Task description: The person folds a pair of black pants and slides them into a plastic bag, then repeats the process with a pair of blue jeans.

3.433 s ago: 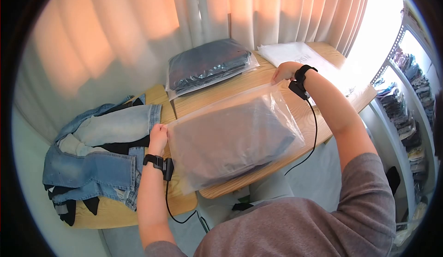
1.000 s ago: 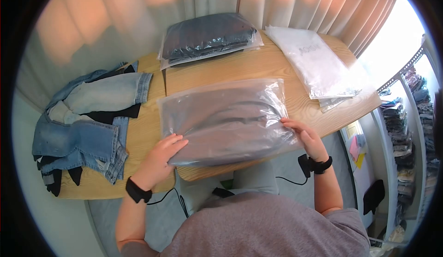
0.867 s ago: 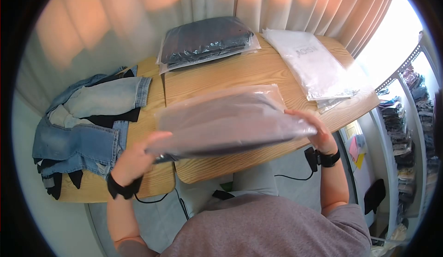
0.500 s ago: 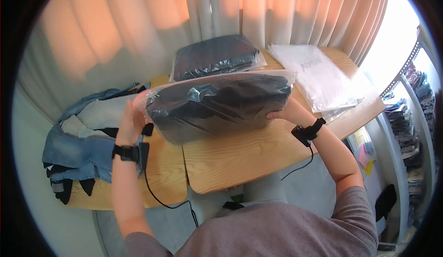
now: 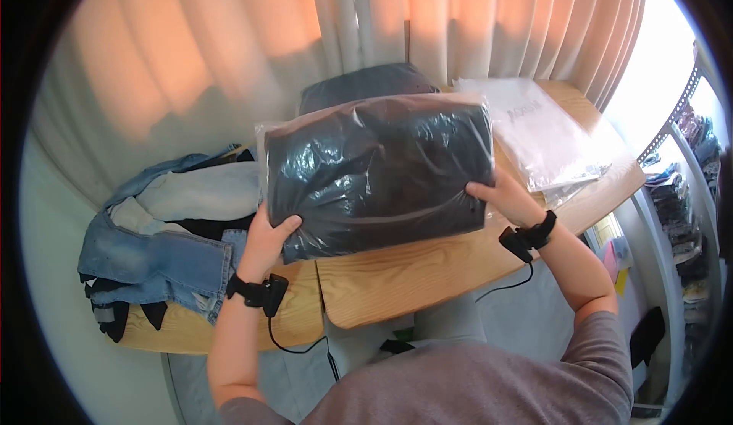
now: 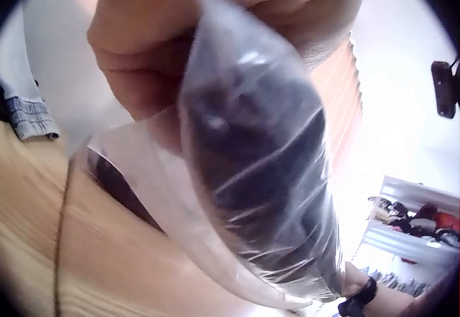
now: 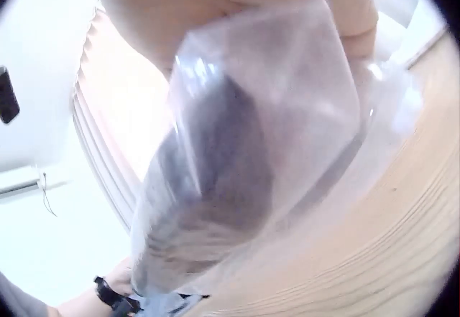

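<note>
A clear plastic bag with a dark folded garment inside is held up above the table, its broad face tilted toward the head camera. My left hand grips its lower left edge, thumb on the front face. On the right side edge my right hand holds it the same way, thumb in front. The left wrist view shows the bag's end beneath the left hand. In the right wrist view, clear film lies against the right hand.
Blue jeans and black garments lie on the left part of the wooden table. Behind the held bag is another filled dark bag. Flat white plastic bags lie at the back right. Shelves with packed items stand at the far right.
The bag, earlier lying on the table, has been lifted and tilted upright, showing its dark face. Since half a second ago, my left hand has moved to its lower left edge, thumb now in front.
</note>
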### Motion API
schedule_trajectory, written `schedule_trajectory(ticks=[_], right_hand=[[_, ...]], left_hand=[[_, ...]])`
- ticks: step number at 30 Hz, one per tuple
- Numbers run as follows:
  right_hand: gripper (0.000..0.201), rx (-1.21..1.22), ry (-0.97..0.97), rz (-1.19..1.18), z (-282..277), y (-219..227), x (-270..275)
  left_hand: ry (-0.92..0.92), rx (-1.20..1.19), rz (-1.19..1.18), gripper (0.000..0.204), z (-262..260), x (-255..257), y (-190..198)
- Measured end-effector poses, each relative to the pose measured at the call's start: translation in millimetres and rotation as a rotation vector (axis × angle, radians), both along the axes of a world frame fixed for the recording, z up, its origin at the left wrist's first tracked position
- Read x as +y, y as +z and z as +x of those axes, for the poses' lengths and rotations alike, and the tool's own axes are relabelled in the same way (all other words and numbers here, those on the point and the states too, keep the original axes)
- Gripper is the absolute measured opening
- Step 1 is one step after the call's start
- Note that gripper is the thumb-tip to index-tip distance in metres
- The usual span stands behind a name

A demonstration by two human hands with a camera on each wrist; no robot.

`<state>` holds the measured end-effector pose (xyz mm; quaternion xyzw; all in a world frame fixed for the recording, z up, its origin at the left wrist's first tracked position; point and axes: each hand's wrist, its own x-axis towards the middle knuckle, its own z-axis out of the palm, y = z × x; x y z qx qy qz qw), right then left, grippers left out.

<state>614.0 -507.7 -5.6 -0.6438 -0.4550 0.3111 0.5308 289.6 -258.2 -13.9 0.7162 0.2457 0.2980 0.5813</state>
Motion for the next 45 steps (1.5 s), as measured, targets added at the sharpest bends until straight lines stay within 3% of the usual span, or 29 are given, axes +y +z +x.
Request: schedule_trajectory(ticks=[1, 2, 4, 6, 8, 12, 14, 17, 18, 20, 21, 22, 23, 24, 25, 26, 28, 31, 36, 45], right_hand=[[0.043, 0.129, -0.025, 0.096, -3.7, 2.7, -5.7], [0.043, 0.141, -0.032, 0.078, -4.4, 0.4, -9.2], [0.037, 0.415, -0.108, -0.042, -5.6, -5.3, -18.0], [0.036, 0.440, -0.112, -0.103, -3.0, -39.2, -29.4], [0.036, 0.579, -0.162, -0.278, -2.2, -61.2, -36.1], [0.044, 0.458, -0.048, -0.267, -10.6, -58.6, -69.4], [0.051, 0.567, -0.049, -0.223, -26.1, -59.1, -74.0], [0.059, 0.506, -0.184, -0.115, -34.2, -71.0, -74.3], [0.059, 0.506, -0.177, -0.116, -36.3, -67.2, -74.5], [0.057, 0.297, -0.373, -0.300, -43.3, -48.8, -75.4], [0.060, 0.112, -0.424, -0.277, -47.6, -37.8, -76.7], [0.060, 0.108, -0.417, -0.276, -47.6, -28.9, -74.3], [0.061, -0.393, -0.350, -0.216, -46.6, -21.3, -71.7], [0.062, -0.889, -0.266, -0.144, -46.3, -16.9, -69.9], [0.063, -0.844, -0.148, -0.142, -51.2, -15.0, -64.0], [0.063, -0.848, -0.144, -0.142, -58.3, -14.2, -57.3], [0.059, -1.250, 0.092, -0.244, -70.0, -14.1, -47.0], [0.059, -1.225, 0.173, -0.333, -65.7, -33.5, -43.6], [0.057, -1.057, 0.168, -0.360, -64.3, -44.2, -39.4], [0.057, -0.995, 0.171, -0.387, -62.8, -45.9, -34.7]], left_hand=[[-0.018, -0.072, -0.105, 0.050, -1.3, -6.9, 3.2], [-0.021, -0.059, -0.123, 0.050, -1.9, -11.6, 2.2], [-0.073, 0.013, -0.312, 0.049, -3.2, -22.5, -5.1], [-0.096, 0.041, -0.413, 0.044, -2.7, -33.8, -35.2], [0.039, 0.273, -0.444, 0.046, -8.9, -36.3, -57.8], [-0.027, 0.262, -0.450, 0.049, -26.5, -54.4, -51.4], [0.029, 0.270, -0.499, 0.047, -27.2, -64.2, -51.3], [-0.020, 0.284, -0.314, 0.050, -30.1, -59.3, -62.4], [-0.055, 0.401, -0.275, 0.054, -31.6, -53.9, -56.6], [-0.083, 0.514, -0.236, 0.058, -29.1, -47.4, -32.2], [0.037, 0.508, 0.070, 0.062, -25.9, -44.6, -17.5], [0.157, 0.496, 0.374, 0.066, -21.2, -41.3, -6.1], [0.163, 0.497, 0.371, 0.066, -12.3, -37.9, 2.3], [-0.028, 0.464, 0.473, 0.070, 0.1, -35.4, 9.8], [-0.219, 0.424, 0.573, 0.073, 12.1, -33.8, 14.5], [-0.216, 0.422, 0.571, 0.073, 25.5, -32.5, 13.4], [-0.393, 0.701, 0.840, 0.078, 48.6, -26.6, 0.6], [-0.411, 0.895, 0.982, 0.080, 60.2, -10.7, -19.1], [-0.425, 0.877, 1.000, 0.079, 61.4, -3.3, -44.5], [-0.434, 0.940, 1.029, 0.078, 69.8, -9.6, -39.4]])
